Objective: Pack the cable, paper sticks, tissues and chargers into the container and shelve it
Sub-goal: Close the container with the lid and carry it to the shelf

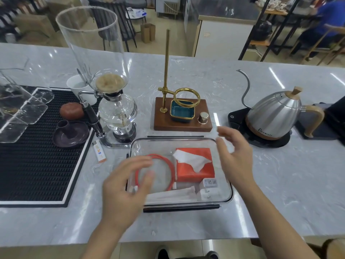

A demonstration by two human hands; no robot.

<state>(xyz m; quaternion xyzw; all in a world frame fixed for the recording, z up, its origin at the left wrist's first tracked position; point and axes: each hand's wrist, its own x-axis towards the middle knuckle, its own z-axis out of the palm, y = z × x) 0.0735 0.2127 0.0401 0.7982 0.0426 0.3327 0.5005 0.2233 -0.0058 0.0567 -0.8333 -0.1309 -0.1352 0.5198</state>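
- Contents first: clear rectangular plastic container (226, 198) sits on the pale marble counter (280, 193) with everything apparently inside — coiled red cable (168, 165) at the left, orange tissue pack (196, 171) with a white sheet poking out at the back right, white paper-wrapped sticks (173, 195) along the near wall, two white chargers (209, 187) in the near right corner.
- Left hand (124, 191) hovers over the near left corner, fingers spread and loosely bent, gripping nothing; its edges are blurred, so contact with the rim cannot be told.
- Right hand (236, 156) hovers beside the right wall, fingers relaxed and apart, also holding nothing.
- Packing looks done, so the step in hand is most likely taking hold of the container at both ends to lift it toward a shelf, which is not in view.
- Whether a clear lid is already on cannot be told; check this before lifting, since the loose tissue sheet stands proud and may catch.
- Good grip: one hand on each short side, thumbs over the rim, fingers underneath, so the smooth plastic does not slip.
- Lift level; the chargers weigh down the right corner.
- Raise it straight up before turning, because the glass siphon brewer (115, 113), wooden dripper stand (183, 118) and steel gooseneck kettle (276, 116) stand near the far side.
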